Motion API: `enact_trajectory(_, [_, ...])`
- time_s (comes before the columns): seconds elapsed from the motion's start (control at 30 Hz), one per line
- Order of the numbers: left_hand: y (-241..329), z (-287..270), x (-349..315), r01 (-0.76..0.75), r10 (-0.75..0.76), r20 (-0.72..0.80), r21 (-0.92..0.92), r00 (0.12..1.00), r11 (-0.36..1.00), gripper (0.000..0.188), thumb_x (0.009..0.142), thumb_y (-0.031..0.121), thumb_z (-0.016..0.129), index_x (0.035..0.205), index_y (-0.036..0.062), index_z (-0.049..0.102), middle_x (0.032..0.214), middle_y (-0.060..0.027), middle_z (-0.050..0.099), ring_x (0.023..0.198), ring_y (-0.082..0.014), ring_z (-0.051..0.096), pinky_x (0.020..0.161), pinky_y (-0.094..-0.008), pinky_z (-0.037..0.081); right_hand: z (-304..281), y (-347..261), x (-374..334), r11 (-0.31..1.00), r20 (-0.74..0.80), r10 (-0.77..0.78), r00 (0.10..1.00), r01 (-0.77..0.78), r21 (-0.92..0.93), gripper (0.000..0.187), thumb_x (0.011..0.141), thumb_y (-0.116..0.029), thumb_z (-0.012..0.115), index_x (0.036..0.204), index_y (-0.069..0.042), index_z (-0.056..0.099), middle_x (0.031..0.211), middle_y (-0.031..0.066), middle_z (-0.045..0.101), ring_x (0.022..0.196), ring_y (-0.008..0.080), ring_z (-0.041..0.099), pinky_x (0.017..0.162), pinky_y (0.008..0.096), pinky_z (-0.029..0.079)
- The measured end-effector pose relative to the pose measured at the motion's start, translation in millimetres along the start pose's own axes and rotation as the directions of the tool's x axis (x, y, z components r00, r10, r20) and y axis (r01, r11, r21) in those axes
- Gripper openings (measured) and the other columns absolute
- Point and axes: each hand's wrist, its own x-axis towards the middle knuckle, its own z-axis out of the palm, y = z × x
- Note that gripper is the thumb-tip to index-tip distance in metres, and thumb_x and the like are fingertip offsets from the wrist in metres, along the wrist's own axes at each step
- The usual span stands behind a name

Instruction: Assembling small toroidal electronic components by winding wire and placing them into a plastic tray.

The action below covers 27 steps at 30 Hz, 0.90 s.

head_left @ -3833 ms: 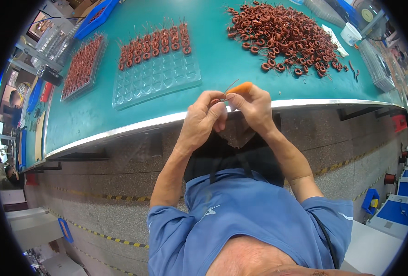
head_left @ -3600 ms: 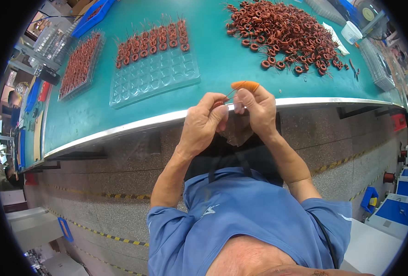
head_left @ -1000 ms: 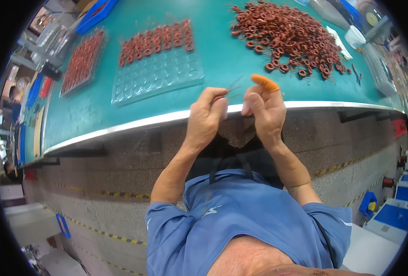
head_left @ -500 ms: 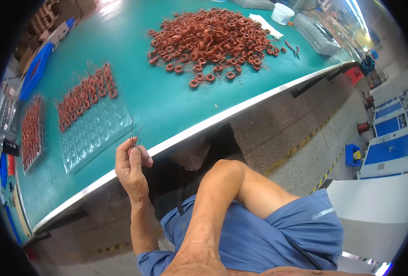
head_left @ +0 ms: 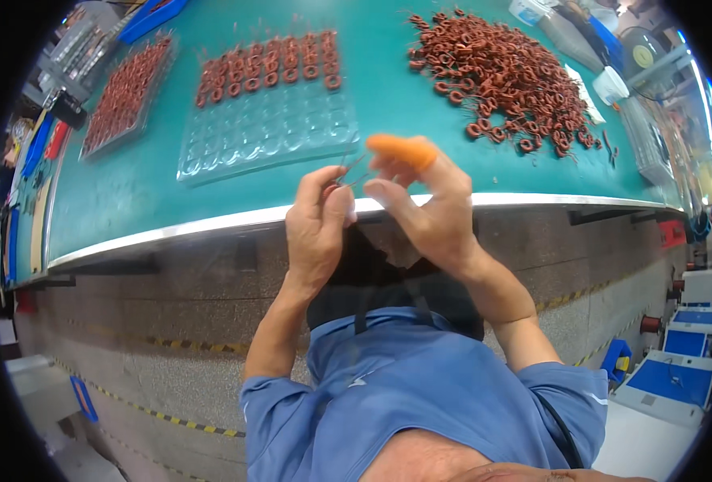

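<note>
Above the near table edge, my left hand (head_left: 316,229) pinches a small reddish-brown wire-wound ring coil, mostly hidden by the fingers. Thin dark wire leads (head_left: 354,167) stick out of it toward my right hand (head_left: 436,201). That hand is open, with an orange finger cot (head_left: 404,149) on its index finger and the thumb apart, close to the lead ends. Beyond my hands lies a clear plastic tray (head_left: 263,136) with round pockets. Its far rows hold ring coils (head_left: 272,79), leads up; its near rows hold none. To the right is a large heap of similar coils (head_left: 501,80).
On the green table (head_left: 388,72), a second tray full of coils (head_left: 127,96) stands at left. A blue bin (head_left: 151,18) is behind it. At right are a white tub (head_left: 610,85), pliers (head_left: 610,146) and stacked clear trays (head_left: 647,140). The white table edge (head_left: 171,234) runs across in front of me.
My view has swung, bringing the table edge nearly level. My right arm, bent low with its hand out of sight earlier, is now raised beside the left hand. The left hand still holds the coil.
</note>
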Motion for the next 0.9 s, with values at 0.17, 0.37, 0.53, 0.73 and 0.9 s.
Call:
enact_trajectory(0.17, [-2, -5, -2, -0.075, 0.079, -0.017, 0.183, 0.997, 0.980, 0.025, 0.100, 0.018, 0.052, 0.118, -0.0003, 0.053, 0.076, -0.0008, 0.054, 0.067, -0.0071, 0.050, 0.059, -0.0217, 0.042, 16, 15, 3, 0.990, 0.146, 0.061, 0.987, -0.041, -0.138, 0.026, 0.080, -0.011, 0.074, 0.104, -0.001, 0.068, 0.082, 0.0100, 0.065, 0.061, 0.0150, 0.064, 0.056, 0.0270, 0.050])
enact_trajectory(0.37, [3, -27, 4, -0.073, 0.072, 0.013, 0.114, 0.997, 0.991, 0.028, 0.096, 0.016, 0.059, 0.118, -0.0002, 0.054, 0.093, -0.0118, 0.066, 0.081, -0.0181, 0.065, 0.073, -0.0295, 0.051, 23, 17, 20, 0.949, 0.271, 0.224, 0.936, -0.272, 0.156, 0.012, 0.085, -0.006, 0.069, 0.094, 0.002, 0.070, 0.076, 0.0062, 0.069, 0.064, 0.0084, 0.061, 0.056, 0.0236, 0.051])
enact_trajectory(0.53, [-7, -61, 24, -0.130, 0.217, -0.155, 0.436, 0.964, 0.890, 0.037, 0.096, 0.015, 0.057, 0.127, -0.0007, 0.045, 0.089, -0.0116, 0.066, 0.077, -0.0197, 0.064, 0.070, -0.0312, 0.051, 29, 44, 106, 0.990, 0.161, 0.103, 0.982, -0.085, -0.116, 0.019, 0.089, -0.016, 0.065, 0.095, 0.001, 0.070, 0.074, 0.0085, 0.070, 0.062, 0.0097, 0.063, 0.057, 0.0243, 0.050])
enact_trajectory(0.73, [-15, -61, 32, -0.105, 0.218, -0.155, 0.530, 0.964, 0.842, 0.032, 0.091, 0.007, 0.060, 0.120, -0.0002, 0.051, 0.084, -0.0129, 0.064, 0.072, -0.0245, 0.064, 0.064, -0.0348, 0.050, 58, 121, 169, 0.971, 0.352, 0.040, 0.935, 0.047, -0.234, 0.021, 0.088, -0.018, 0.063, 0.096, -0.001, 0.070, 0.070, 0.0097, 0.068, 0.060, 0.0140, 0.064, 0.057, 0.0302, 0.051])
enact_trajectory(0.9, [-16, -67, 30, -0.072, 0.180, -0.166, 0.507, 0.969, 0.859, 0.025, 0.093, 0.012, 0.060, 0.114, -0.0004, 0.057, 0.084, -0.0089, 0.065, 0.071, -0.0167, 0.063, 0.064, -0.0296, 0.050, 69, 127, 170, 0.896, 0.456, 0.077, 0.886, 0.140, -0.422, 0.032, 0.088, -0.027, 0.065, 0.105, 0.000, 0.066, 0.078, 0.0133, 0.069, 0.065, 0.0212, 0.066, 0.062, 0.0347, 0.052])
